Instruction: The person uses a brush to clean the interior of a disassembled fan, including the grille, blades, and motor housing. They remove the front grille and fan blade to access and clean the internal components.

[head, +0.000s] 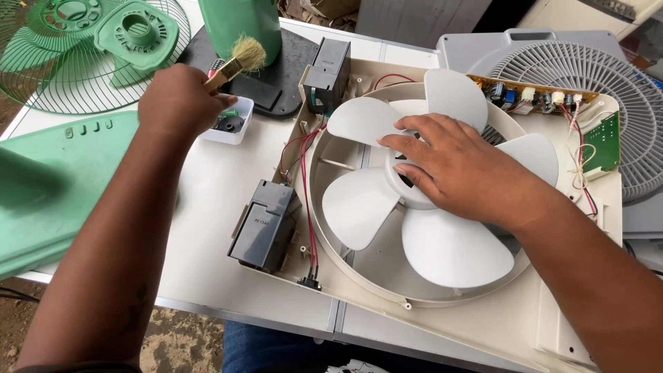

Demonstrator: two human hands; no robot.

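A cream fan housing lies flat on the white table, with a white fan blade in its round opening. My right hand rests on the blade's hub, fingers spread over the centre. My left hand is at the upper left, gripping a small paintbrush with pale bristles pointing up and right. Just right of that hand sits a small white tray holding small dark and green parts.
Two dark grey battery blocks with red wires sit on the housing's left side. A circuit board runs along its top right. A green fan grille, green panel and grey grille surround it.
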